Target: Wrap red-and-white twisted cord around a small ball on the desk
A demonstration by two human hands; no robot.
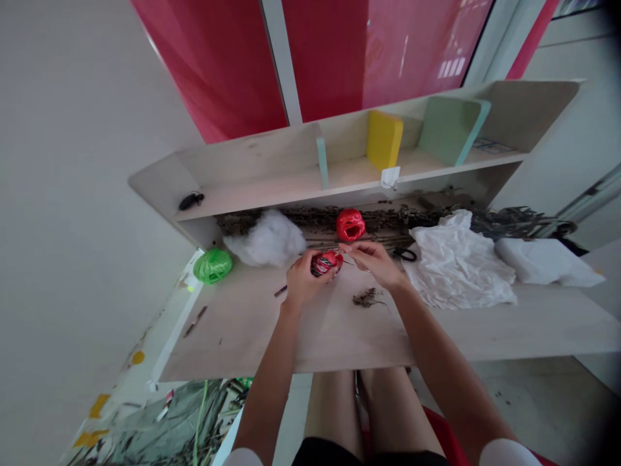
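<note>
Over the middle of the desk, my left hand [305,278] is wrapped round a small rounded bundle [322,264] with a red, black and white pattern and bright red at its right end. My right hand [371,260] is closed in a pinch at that red end; what lies between its fingertips is too small to make out. Just beyond the hands sits a ball of red plastic twine [350,224]. A small clump of dried plant bits [369,298] lies on the desk below my right hand. A dark pen-like stick [280,291] shows beside my left hand.
White stuffing [272,239] and a green twine ball [212,266] are at the left. Dried stalks [310,217] line the back under the shelf [252,200]. Black-handled scissors [405,254], crumpled white paper [460,265] and a white package [546,261] are at the right.
</note>
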